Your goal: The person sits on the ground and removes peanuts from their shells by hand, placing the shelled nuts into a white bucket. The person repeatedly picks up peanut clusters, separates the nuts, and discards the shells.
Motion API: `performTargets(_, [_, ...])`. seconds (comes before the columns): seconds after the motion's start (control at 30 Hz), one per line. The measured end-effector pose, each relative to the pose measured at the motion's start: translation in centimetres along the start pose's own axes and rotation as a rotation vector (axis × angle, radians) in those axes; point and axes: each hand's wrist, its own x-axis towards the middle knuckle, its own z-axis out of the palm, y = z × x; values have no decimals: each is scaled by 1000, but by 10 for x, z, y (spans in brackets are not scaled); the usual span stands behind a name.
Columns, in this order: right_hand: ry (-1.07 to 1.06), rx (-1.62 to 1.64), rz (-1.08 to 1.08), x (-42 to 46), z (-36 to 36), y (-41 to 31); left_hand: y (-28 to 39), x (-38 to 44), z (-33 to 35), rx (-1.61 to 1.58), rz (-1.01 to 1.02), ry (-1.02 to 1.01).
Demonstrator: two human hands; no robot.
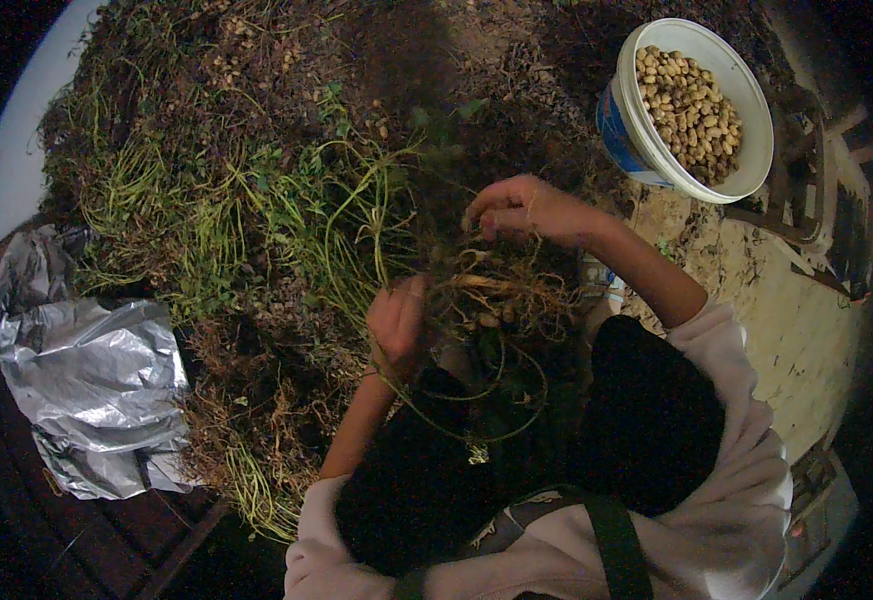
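My left hand (pixel 397 319) is closed around the green stems of an uprooted peanut plant, just left of its root mass (pixel 515 289). A few peanut pods (pixel 489 320) hang among the pale, tangled roots. Above the roots is my right hand (pixel 511 210), fingers curled and slightly blurred; whether a pod is between them cannot be told. Long stems (pixel 545 390) loop down over my dark-clad legs. A white bucket with a blue outer side (pixel 753 142) stands tilted at the upper right, holding many peanuts in their shells (pixel 688 112).
Pulled peanut plants with green stems (pixel 204 202) cover the left and upper area. Brown roots (pixel 279 412) lie at the lower left, beside a crumpled silver plastic sheet (pixel 99 375). Beyond my right arm is a pale, dirt-marked floor (pixel 796 322); a slatted frame (pixel 808 165) stands behind the bucket.
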Motion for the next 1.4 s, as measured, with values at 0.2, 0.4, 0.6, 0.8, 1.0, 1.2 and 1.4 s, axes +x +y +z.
performTargets(0.2, [246, -648, -319, 8, 2, 26, 3, 2, 2, -22, -20, -20])
performTargets(0.4, [111, 462, -2, 3, 1, 4, 0, 5, 1, -65, -160, -33])
performTargets(0.6, [147, 724, -172, -1, -4, -8, 9, 47, -25, -380, -375, 46])
performTargets(0.8, [114, 628, -379, -4, 5, -28, -10, 68, -31, -431, -445, 46])
performTargets(1.0, [301, 555, -401, -17, -4, -53, -6, 88, -41, -525, -487, -39])
performTargets(1.2, [490, 99, -590, -25, -4, -50, -1, 95, -40, -636, -530, -39])
performTargets(1.4, [305, 649, -487, -36, -5, -50, -2, 93, -36, -646, -478, 3])
